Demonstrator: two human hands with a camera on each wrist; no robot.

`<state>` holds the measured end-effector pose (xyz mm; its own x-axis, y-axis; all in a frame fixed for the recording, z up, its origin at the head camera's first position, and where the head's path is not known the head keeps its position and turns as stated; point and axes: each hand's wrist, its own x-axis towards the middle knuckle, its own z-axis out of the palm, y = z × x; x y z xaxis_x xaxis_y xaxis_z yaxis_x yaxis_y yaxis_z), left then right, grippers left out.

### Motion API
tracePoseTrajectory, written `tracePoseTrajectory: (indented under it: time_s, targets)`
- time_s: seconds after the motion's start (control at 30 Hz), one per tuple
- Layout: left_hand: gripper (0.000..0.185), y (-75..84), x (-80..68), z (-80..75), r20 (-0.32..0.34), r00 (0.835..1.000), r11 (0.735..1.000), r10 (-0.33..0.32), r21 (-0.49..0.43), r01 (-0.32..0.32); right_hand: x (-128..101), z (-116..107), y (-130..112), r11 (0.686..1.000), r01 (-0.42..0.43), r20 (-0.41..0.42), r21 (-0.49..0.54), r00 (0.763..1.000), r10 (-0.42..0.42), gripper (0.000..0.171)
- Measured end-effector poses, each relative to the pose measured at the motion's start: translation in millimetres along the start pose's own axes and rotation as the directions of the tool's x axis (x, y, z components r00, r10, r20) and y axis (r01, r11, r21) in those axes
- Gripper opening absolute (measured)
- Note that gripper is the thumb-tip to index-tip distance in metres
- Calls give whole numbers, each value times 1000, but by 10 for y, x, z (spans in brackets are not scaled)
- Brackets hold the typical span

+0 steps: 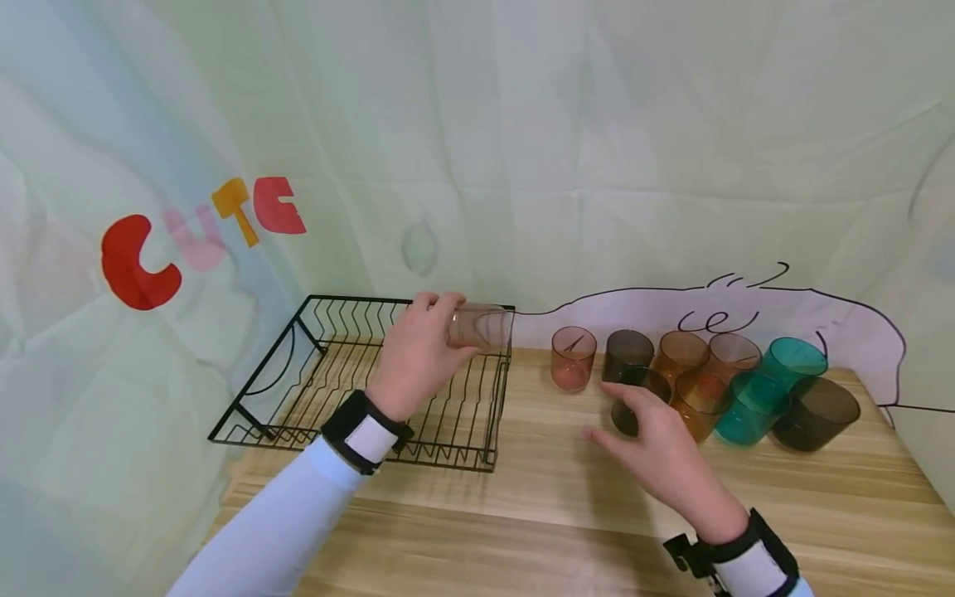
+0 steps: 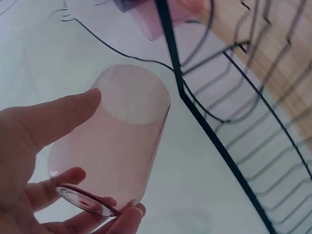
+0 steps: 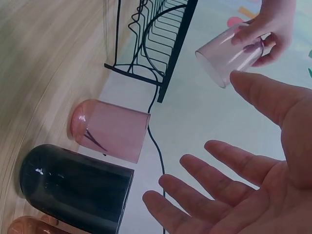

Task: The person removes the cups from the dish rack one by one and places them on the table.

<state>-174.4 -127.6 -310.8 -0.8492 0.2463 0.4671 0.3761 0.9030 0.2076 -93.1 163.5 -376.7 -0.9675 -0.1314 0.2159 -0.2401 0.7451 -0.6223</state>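
Observation:
My left hand (image 1: 419, 358) grips a pale pink tumbler (image 1: 481, 327) lying on its side in the air, above the far right part of a black wire dish rack (image 1: 501, 406). In the left wrist view, my thumb and fingers wrap the pink tumbler (image 2: 117, 146) near its thick base. My right hand (image 1: 667, 452) is held over the wood table with fingers spread and nothing in its grasp. Nearest to it is a dark grey tumbler (image 1: 656, 383), partly hidden behind the fingers. In the right wrist view, the fingers (image 3: 229, 170) stand apart from the cups.
Right of the rack stands a pink tumbler (image 1: 573, 361). Farther right, several cups stand close together, including a dark one (image 1: 628, 352), an amber one (image 1: 700, 406), a teal one (image 1: 749, 410) and a wide brown one (image 1: 815, 413). A printed cloth (image 1: 522, 149) hangs behind the table.

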Motion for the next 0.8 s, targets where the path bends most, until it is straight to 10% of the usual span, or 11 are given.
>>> tracePoseTrajectory:
  time_s: [0.37, 0.8]
  targets:
    - [64, 212, -86, 32, 114, 990, 931, -84, -345, 119, 5, -16, -8, 998, -51, 5, 40, 999, 51, 64]
    - [66, 396, -242, 184, 203, 969, 717, -143, -654, 243, 35, -15, -63, 980, -125, 48, 152, 992, 119, 75]
